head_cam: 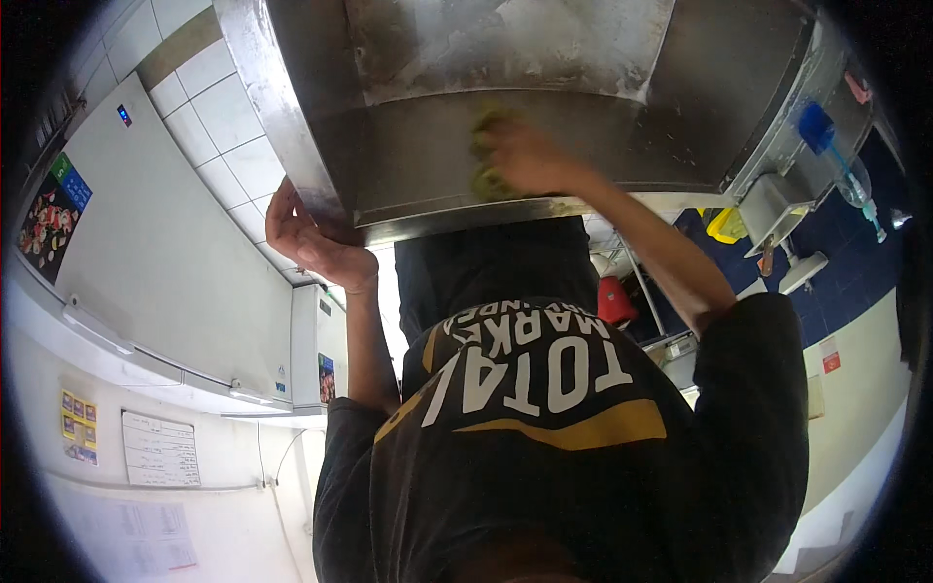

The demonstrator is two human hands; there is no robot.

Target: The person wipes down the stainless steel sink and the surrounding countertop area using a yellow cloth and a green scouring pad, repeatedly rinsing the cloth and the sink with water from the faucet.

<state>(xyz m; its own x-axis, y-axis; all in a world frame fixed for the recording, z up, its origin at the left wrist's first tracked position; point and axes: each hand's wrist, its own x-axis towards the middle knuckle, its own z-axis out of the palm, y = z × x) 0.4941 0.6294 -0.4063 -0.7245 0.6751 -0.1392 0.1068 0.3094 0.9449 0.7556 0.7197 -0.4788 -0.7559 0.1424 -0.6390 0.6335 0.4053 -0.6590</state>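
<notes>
A wide stainless steel basin [430, 138], or a similar open metal box, fills the top of the view, its inside stained and smeared. My right hand [528, 157], blurred, reaches over the front rim and holds a crumpled yellow-green cloth or sponge [492, 182] against the metal just inside. At the near left corner, my left hand [321, 251] curls around the outside of the steel rim [295, 124], holding no loose thing. The blur hides the exact shape of the cloth or sponge.
To the left stands a white chest freezer [175, 218] beside a tiled surface [229, 131]. A spray bottle with a blue part [849, 171], a metal container [776, 208] and a yellow item [725, 226] are at the right. Something red [616, 300] shows below my right forearm.
</notes>
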